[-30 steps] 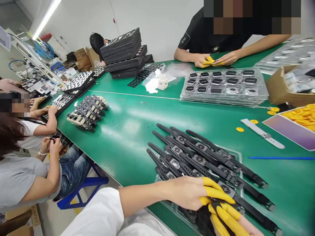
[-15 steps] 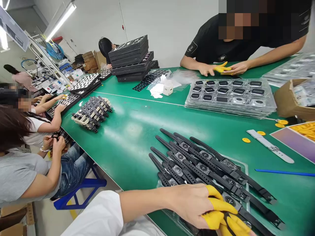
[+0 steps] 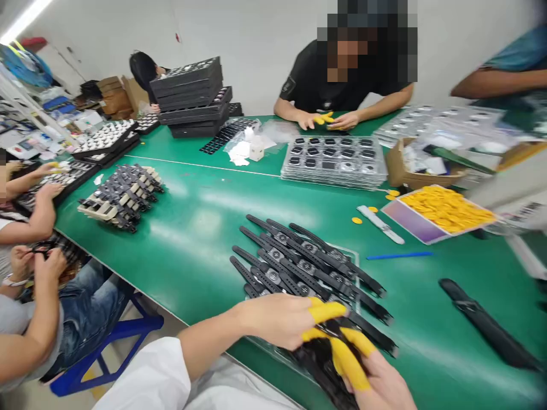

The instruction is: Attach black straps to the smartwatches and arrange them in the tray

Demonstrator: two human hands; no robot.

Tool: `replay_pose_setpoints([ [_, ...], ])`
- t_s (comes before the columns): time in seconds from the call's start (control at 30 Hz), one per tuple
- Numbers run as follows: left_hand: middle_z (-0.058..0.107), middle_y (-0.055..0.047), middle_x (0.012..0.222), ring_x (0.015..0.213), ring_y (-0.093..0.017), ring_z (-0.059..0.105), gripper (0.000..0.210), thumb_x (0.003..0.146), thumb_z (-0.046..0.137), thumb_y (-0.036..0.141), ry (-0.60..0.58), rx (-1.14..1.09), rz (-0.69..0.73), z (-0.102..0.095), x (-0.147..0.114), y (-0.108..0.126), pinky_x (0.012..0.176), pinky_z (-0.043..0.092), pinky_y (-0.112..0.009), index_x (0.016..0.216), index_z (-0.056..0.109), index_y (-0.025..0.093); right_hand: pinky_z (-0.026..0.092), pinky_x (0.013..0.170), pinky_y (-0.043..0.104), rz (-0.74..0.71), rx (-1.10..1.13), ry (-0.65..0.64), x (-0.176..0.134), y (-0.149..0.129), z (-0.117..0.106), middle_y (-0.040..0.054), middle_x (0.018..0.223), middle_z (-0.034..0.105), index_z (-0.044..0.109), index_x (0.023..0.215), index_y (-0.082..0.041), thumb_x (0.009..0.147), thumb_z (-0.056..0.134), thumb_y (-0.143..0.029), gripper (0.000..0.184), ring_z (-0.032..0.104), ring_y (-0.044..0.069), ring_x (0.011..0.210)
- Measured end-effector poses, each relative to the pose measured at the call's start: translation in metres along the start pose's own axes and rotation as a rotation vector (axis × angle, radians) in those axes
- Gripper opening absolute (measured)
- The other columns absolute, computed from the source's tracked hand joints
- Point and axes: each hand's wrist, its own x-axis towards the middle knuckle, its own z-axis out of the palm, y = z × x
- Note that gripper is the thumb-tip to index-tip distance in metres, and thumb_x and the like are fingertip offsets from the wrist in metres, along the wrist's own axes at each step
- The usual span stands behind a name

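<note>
Both hands meet at the near edge of the green worktop, over the closest end of a row of black smartwatches. The left hand, fingertips capped in yellow finger cots, lies across the nearest watches with its fingers closed down on a black watch; the right hand, also capped in yellow, comes up from the bottom edge and its fingers pinch the same watch from the other side — so each grip is clamped on it. The rest of the smartwatches lie side by side, straps out flat, on a clear plastic tray that pokes out beneath them near the middle of the near edge. Just beyond the row lie a blue stick and a white strap, with a few loose yellow cots beside it. Toward the right edge sits a shallow box of yellow cots, and a lone black strap lies at the near right. Further back a stack of clear trays holds watch bodies, in front of a person in black whose hands rest on the far edge. At the far left corner stand stacked black trays; a pile of strapped watches lies near the left edge, where other people sit.
</note>
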Motion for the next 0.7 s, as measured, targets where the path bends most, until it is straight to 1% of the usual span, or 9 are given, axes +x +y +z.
replay_pose_setpoints([
  [0.07,0.067,-0.015,0.135,0.109,-0.027,0.072,0.064,0.096,0.053,0.015,-0.002,0.100,-0.062,-0.015,-0.013,-0.001,0.085,0.060,-0.035,0.157,0.033,0.016,0.061,0.070,0.045,-0.137,-0.205,-0.072,-0.002,-0.014,-0.006,0.0109,0.088,0.078,0.077,0.099,-0.031,0.083,0.069,-0.057,0.032,0.073,0.033,0.080],
  [0.1,0.070,-0.013,0.131,0.103,-0.026,0.073,0.057,0.096,0.053,0.014,0.018,0.147,-0.087,-0.024,-0.019,-0.004,0.082,0.058,-0.034,0.152,0.041,0.016,0.062,0.073,0.043,-0.205,-0.288,-0.093,-0.003,-0.019,-0.008,0.0113,0.095,0.079,0.077,0.102,-0.029,0.089,0.063,-0.055,0.032,0.074,0.032,0.085],
  [0.17,0.075,-0.010,0.112,0.098,-0.024,0.071,0.030,0.098,0.052,0.013,0.080,0.264,-0.102,-0.039,-0.034,-0.011,0.083,0.055,-0.033,0.126,0.062,0.017,0.062,0.076,0.040,-0.345,-0.420,-0.070,-0.005,-0.023,-0.009,0.0112,0.101,0.079,0.076,0.104,-0.026,0.097,0.053,-0.049,0.033,0.075,0.030,0.089],
  [0.2,0.075,-0.010,0.105,0.100,-0.025,0.070,0.024,0.097,0.051,0.010,0.090,0.333,-0.092,-0.046,-0.042,-0.015,0.086,0.053,-0.034,0.113,0.067,0.018,0.061,0.078,0.039,-0.415,-0.475,-0.050,-0.007,-0.023,-0.007,0.0112,0.102,0.078,0.076,0.104,-0.025,0.100,0.050,-0.046,0.033,0.075,0.028,0.091],
  [0.3,0.074,-0.008,0.098,0.097,-0.024,0.066,0.027,0.095,0.047,0.003,0.082,0.414,-0.119,-0.057,-0.067,-0.026,0.087,0.048,-0.034,0.099,0.068,0.019,0.060,0.079,0.037,-0.576,-0.624,-0.051,-0.015,-0.017,0.009,0.0120,0.104,0.077,0.075,0.105,-0.024,0.105,0.043,-0.039,0.036,0.075,0.026,0.093],
  [0.43,0.072,-0.002,0.089,0.075,-0.019,0.063,0.021,0.095,0.051,0.008,-0.039,0.249,-0.216,-0.053,-0.092,-0.036,0.076,0.044,-0.030,0.100,0.066,0.021,0.057,0.064,0.035,-0.677,-0.850,-0.171,-0.024,-0.007,0.036,0.0110,0.098,0.078,0.072,0.111,-0.023,0.106,0.039,-0.030,0.035,0.074,0.025,0.080],
  [0.53,0.069,-0.001,0.090,0.075,-0.017,0.063,0.021,0.095,0.051,0.007,-0.123,0.219,-0.213,-0.039,-0.097,-0.042,0.076,0.042,-0.028,0.095,0.066,0.021,0.053,0.055,0.033,-0.755,-0.988,-0.221,-0.025,-0.002,0.046,0.0112,0.091,0.077,0.072,0.112,-0.020,0.103,0.041,-0.021,0.033,0.073,0.025,0.074],
  [0.63,0.064,-0.004,0.091,0.085,-0.019,0.061,0.021,0.098,0.048,0.009,-0.091,0.312,-0.271,-0.026,-0.096,-0.042,0.082,0.042,-0.030,0.092,0.066,0.019,0.048,0.050,0.031,-0.789,-1.058,-0.197,-0.025,0.001,0.047,0.0109,0.087,0.075,0.074,0.108,-0.019,0.102,0.044,-0.019,0.030,0.072,0.024,0.069],
  [0.7,0.063,-0.006,0.095,0.092,-0.022,0.059,0.020,0.102,0.048,0.016,-0.011,0.355,-0.343,-0.024,-0.098,-0.035,0.087,0.043,-0.034,0.091,0.065,0.018,0.046,0.049,0.030,-0.765,-1.079,-0.165,-0.027,0.000,0.043,0.0100,0.087,0.073,0.074,0.108,-0.020,0.102,0.048,-0.023,0.027,0.071,0.023,0.067],
])
